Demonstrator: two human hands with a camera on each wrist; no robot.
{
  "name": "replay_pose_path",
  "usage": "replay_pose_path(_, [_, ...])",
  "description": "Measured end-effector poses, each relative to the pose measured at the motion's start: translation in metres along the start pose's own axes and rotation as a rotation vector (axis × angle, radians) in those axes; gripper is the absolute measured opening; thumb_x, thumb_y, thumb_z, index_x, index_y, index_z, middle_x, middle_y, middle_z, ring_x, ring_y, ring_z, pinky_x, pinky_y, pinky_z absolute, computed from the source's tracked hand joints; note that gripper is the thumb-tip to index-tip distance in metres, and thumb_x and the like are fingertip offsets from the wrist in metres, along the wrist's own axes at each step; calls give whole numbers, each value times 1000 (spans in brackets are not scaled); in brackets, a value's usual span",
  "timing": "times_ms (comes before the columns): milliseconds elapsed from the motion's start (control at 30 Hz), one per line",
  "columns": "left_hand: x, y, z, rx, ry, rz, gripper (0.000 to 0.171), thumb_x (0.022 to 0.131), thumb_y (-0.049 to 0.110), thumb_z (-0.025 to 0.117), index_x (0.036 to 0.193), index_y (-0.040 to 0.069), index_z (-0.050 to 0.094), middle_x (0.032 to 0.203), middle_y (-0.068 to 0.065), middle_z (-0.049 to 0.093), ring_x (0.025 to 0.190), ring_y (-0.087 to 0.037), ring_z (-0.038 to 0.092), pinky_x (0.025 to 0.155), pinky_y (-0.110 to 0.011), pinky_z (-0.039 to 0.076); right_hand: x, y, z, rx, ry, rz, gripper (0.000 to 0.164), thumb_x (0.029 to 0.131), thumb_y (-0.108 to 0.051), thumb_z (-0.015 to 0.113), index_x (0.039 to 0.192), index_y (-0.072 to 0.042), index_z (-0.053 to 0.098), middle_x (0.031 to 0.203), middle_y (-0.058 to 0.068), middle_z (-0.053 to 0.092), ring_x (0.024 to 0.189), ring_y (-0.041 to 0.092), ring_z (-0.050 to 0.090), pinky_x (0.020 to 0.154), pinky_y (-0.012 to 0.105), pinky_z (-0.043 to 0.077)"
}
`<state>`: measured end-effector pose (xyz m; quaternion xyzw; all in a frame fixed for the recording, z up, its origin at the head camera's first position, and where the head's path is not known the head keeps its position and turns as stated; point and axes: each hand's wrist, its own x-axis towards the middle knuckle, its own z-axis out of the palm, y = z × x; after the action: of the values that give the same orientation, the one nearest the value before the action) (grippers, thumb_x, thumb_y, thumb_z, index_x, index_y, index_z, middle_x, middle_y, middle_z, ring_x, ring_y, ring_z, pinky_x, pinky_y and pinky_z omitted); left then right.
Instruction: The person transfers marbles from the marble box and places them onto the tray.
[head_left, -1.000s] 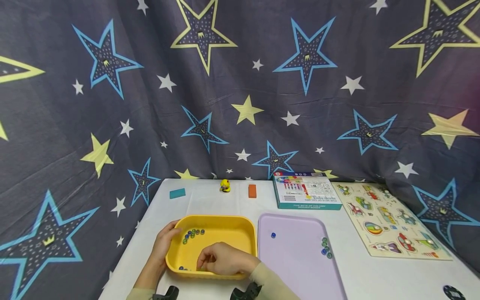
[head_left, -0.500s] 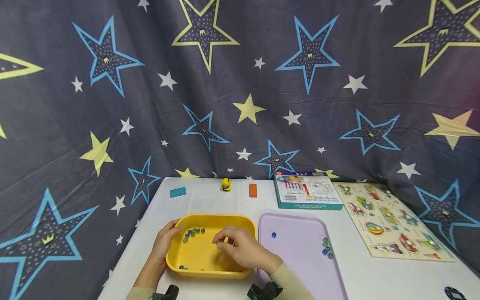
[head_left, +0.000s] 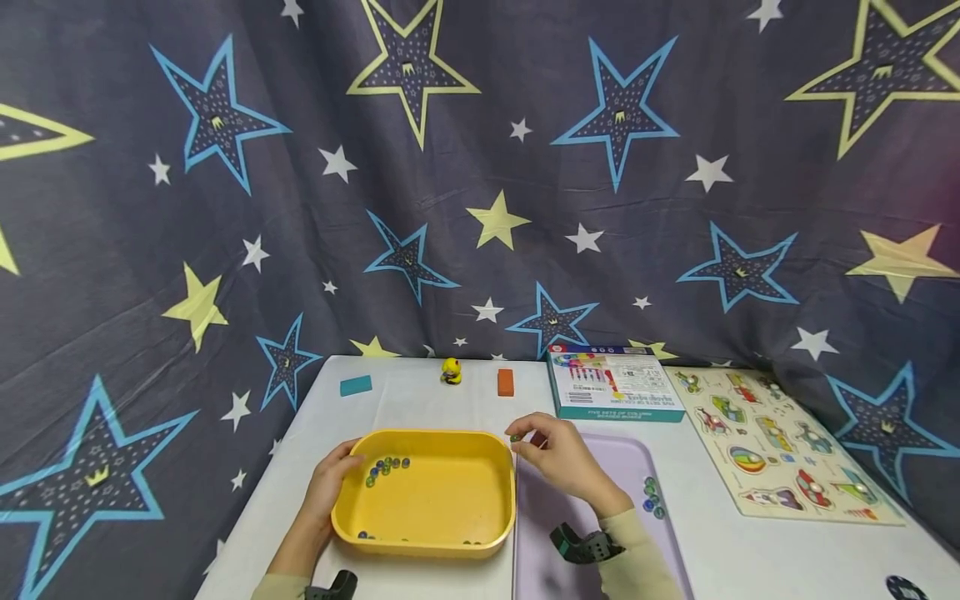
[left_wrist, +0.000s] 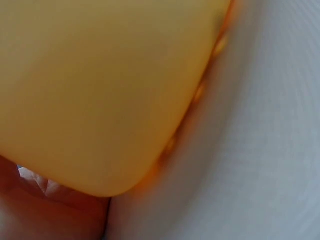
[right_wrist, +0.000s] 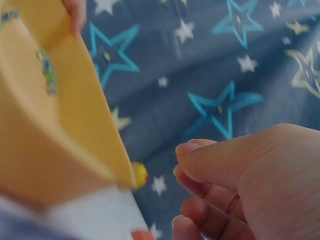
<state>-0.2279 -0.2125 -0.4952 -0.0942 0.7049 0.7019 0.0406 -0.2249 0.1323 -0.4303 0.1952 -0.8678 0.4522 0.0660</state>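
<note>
My left hand (head_left: 330, 483) grips the left rim of a yellow tub (head_left: 435, 500), thumb over the edge. The tub's wall (left_wrist: 110, 100) fills much of the left wrist view. Blue and green glass marbles (head_left: 386, 467) lie in a curved row inside the tub, with several others partly hidden along its near wall. Above the far left corner of a lilac tray (head_left: 615, 450), my right hand (head_left: 562, 458) pinches a green marble (head_left: 514, 437) between thumb and finger. In the right wrist view the fingertips (right_wrist: 187, 150) hide that marble. Several marbles (head_left: 652, 497) rest along the tray's right side.
Behind the tub lie a teal block (head_left: 356, 385), a yellow toy duck (head_left: 451, 372) and an orange block (head_left: 506, 382). A flat box (head_left: 615, 387) and a picture puzzle board (head_left: 780, 446) stand at the back right. A starry curtain (head_left: 450, 183) hangs behind the table.
My right hand has lifted a green marble out of the tub and moved right, over the lilac tray. It now covers the lone blue marble's spot there. The left hand keeps its grip.
</note>
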Motion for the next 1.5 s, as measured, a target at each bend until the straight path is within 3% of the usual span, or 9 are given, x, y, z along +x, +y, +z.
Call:
replay_pose_path(233, [2,0,1,7,-1,-3,38,88,22,44,125,12,49,125,-7,49,108,-23,46,90,-27,40,-2,40,-20,-59,108,100,18,78,-11,69,94,-18,66,84,-6,62,69,15,54,55,25,45])
replay_pose_path(533, [3,-2,-1,14,-6,-14,39,89,22,44,127,13,48,128,-5,48,111,-22,45,93,-29,37,-8,73,-23,-110,94,271,16,78,-13,67,94,-10,68,83,-4,65,69,12,54,57,24,43])
replay_pose_path(1000, [-1,3,2,30,9,-4,38,88,22,45,125,12,49,126,-5,49,111,-21,45,93,-28,39,-12,84,-12,-201,78,336,10,72,-12,72,81,-13,67,71,-6,60,64,9,52,59,24,41])
replay_pose_path(1500, [-1,2,1,19,1,-3,38,88,22,44,125,12,49,126,-6,49,109,-23,46,90,-27,40,-12,84,-9,-224,63,352,11,72,-12,71,82,-14,66,69,-6,56,64,10,48,60,27,39])
